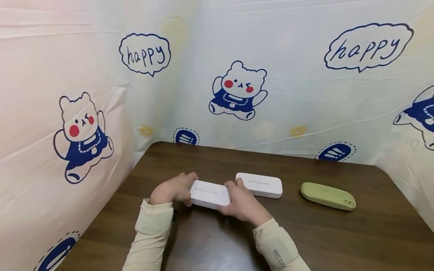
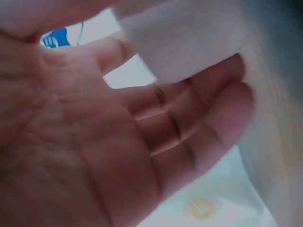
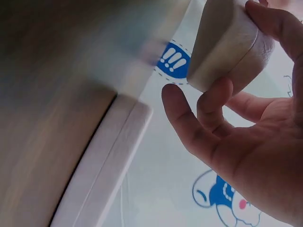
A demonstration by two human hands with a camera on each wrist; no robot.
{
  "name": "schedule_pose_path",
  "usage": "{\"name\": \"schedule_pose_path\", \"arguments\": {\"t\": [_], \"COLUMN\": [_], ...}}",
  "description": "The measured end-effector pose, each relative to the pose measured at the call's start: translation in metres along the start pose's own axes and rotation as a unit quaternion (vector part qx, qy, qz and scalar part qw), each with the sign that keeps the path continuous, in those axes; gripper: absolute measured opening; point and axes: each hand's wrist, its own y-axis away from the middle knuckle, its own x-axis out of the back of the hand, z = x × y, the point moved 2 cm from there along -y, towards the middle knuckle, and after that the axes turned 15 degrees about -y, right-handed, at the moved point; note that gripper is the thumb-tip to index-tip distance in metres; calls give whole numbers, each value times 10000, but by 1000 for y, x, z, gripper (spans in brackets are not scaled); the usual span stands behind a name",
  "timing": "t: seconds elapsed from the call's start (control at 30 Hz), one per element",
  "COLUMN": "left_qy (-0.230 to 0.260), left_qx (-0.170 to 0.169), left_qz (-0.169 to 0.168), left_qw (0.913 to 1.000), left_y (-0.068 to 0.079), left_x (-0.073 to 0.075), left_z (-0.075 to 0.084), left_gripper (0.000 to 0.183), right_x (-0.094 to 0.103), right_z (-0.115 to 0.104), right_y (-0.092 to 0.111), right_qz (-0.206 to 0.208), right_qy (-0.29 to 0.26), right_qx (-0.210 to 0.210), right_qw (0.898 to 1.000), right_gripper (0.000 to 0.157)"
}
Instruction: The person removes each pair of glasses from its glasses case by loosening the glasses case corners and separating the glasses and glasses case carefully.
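Note:
Both hands hold a white glasses case (image 1: 209,192) with small grey lettering on its lid, one at each end. My left hand (image 1: 172,189) grips the left end, and in the left wrist view its fingers pass beneath the case (image 2: 184,40). At the right end, the thumb and fingers of my right hand (image 1: 243,202) pinch the case. The right wrist view shows the case (image 3: 232,52) raised off the table, its seam facing the camera. Just behind the right hand lies a second white glasses case (image 1: 262,185), closed.
A green glasses case (image 1: 325,195) with a small glasses print lies closed to the right on the brown wooden table (image 1: 210,241). Printed cloth (image 1: 288,94) with cartoon bears hangs along the table's back and sides.

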Motion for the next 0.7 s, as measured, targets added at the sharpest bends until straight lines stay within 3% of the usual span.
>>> {"name": "schedule_pose_path", "arguments": {"t": [0.23,0.4,0.53,0.7], "left_qy": [-657,-1322,-1646,-1767], "left_qx": [-254,-581,-924,-1167], "left_qz": [-193,46,269,294], "left_qw": [9973,9895,9817,9769], "left_y": [13,19,20,18], "left_x": [-19,-32,-43,-54], "left_z": [57,94,114,127], "left_gripper": [68,63,59,62], "right_x": [24,35,45,56], "right_z": [18,37,48,57], "right_y": [41,73,92,105], "right_qz": [-84,-86,-81,-199], "right_qy": [395,564,799,1104], "right_qx": [133,136,46,134], "right_qw": [9991,9983,9968,9936], "right_gripper": [71,69,69,66]}}
